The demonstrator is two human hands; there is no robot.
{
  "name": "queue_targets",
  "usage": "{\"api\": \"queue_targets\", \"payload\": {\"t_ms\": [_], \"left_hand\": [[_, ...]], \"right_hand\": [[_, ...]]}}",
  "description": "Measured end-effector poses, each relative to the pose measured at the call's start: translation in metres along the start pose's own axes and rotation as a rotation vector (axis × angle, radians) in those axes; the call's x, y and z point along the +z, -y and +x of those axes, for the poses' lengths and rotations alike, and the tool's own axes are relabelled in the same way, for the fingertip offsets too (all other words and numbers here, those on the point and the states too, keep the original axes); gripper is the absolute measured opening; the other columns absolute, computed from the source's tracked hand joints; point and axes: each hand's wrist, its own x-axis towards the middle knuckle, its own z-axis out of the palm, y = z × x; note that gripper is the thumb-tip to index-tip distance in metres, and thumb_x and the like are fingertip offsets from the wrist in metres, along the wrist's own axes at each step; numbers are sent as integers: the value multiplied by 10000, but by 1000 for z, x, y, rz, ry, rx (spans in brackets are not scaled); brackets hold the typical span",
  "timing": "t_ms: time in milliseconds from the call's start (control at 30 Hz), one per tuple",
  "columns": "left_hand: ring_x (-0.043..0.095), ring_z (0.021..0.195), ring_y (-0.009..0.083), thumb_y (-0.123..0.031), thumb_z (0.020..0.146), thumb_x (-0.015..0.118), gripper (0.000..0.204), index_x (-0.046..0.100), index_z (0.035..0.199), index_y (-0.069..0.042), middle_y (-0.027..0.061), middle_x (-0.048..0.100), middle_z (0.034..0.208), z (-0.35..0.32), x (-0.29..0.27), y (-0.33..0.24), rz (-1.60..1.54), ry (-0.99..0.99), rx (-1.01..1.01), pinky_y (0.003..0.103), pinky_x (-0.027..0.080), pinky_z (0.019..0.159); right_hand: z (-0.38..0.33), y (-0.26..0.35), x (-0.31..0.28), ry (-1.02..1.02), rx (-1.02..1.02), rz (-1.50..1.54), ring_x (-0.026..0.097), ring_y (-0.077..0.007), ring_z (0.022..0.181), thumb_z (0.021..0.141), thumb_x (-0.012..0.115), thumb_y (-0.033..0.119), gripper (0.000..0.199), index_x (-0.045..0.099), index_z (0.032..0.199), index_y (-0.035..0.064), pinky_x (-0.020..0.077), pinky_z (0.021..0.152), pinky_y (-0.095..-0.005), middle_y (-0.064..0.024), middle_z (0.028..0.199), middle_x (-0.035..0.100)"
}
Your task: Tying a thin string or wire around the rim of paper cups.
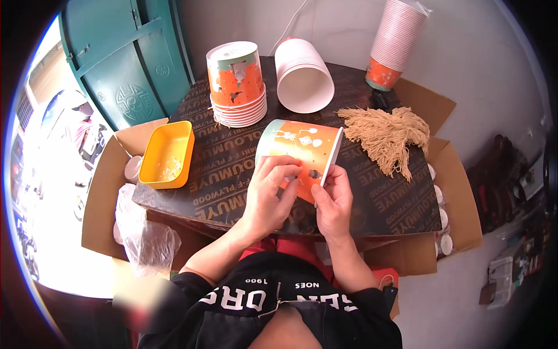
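A paper bucket (299, 139) with an orange and pale green print lies tilted on its side above the near part of the table, its white rim toward the right. My right hand (335, 203) grips that rim, thumb outside and fingers reaching behind it. At the bucket's printed side, my left hand (266, 191) has its thumb and fingers drawn together in a pinch; a small dark bit shows by the fingertips, too small to name. Right of the bucket lies a bundle of tan strings (386, 139). A yellow tray (189, 152) at the left holds small whitish bits.
On the dark plywood table (224, 174) stand an upside-down bucket stack (235, 87) and a stack on its side (305, 84). A tall stack (396, 38) rises at the back right. Cardboard boxes (462, 192) flank the table. A clear plastic bag (145, 238) hangs at the left.
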Motion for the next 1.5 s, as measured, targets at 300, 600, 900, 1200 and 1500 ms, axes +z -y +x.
{"api": "queue_targets", "payload": {"t_ms": [300, 600, 900, 1200, 1500], "left_hand": [[601, 910, 251, 101, 755, 686, 240, 647, 955, -27, 111, 631, 1005, -7, 7, -4, -32, -58, -48, 331, 498, 769], [619, 850, 260, 91, 740, 728, 246, 644, 943, -19, 123, 634, 967, -12, 8, -4, 9, -100, -57, 327, 507, 728], [623, 841, 280, 96, 722, 703, 230, 606, 889, -28, 123, 628, 951, -15, 9, -3, 161, -167, 8, 338, 510, 719], [641, 823, 230, 48, 768, 660, 94, 611, 820, -14, 98, 631, 842, -9, -31, 3, -74, -93, -271, 323, 517, 757], [671, 841, 313, -105, 823, 646, 108, 662, 863, -5, 154, 685, 878, -4, -185, 116, 794, -249, -398, 408, 522, 779]], "right_hand": [[-11, -3, 13, -29, -13, 19, 550, -88, 939, 938, 631, 44, 263, 513, 1164, -18, 467, 862, -245, -56, 1094, 576], [-17, -19, 12, -49, -271, -529, 506, -104, 747, 840, 641, -116, 251, 567, 1048, 3, 438, 645, -225, -65, 1020, 551], [-13, -7, 20, 12, -466, -811, 604, -242, 789, 785, 651, -137, 296, 574, 1039, -6, 487, 643, -311, -137, 1025, 593], [7, 13, 21, 53, -668, -1155, 594, -328, 817, 761, 667, -93, 229, 631, 963, 7, 473, 714, -420, -126, 907, 610], [20, 43, 14, 266, -753, -1401, 560, -220, 976, 741, 683, 81, 226, 692, 966, 102, 399, 864, -414, 4, 931, 612]]}}
